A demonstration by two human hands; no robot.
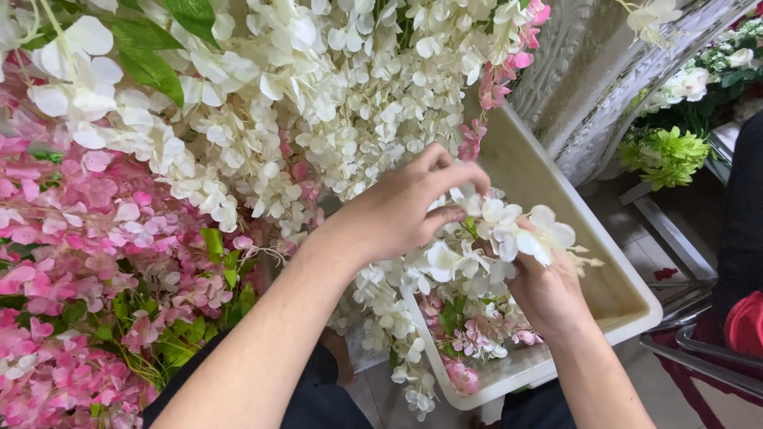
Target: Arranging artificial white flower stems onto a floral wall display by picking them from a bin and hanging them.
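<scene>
Pinching a strand of white blossoms (509, 226) at centre frame, your left hand (401, 210) has its fingers (453, 176) narrowed on the petals, steadying them above the cream tray (628, 298). Your right hand (548, 290) cups the same strand from below — fingers hidden under the flowers, so I cannot tell their spread. Pink blossoms (71, 238) crowd the left of the frame; green flowers (671, 151) sit upper right.

One head-worn camera looks steeply down, close over the flowers (318, 103), perhaps tilted slightly.
</scene>
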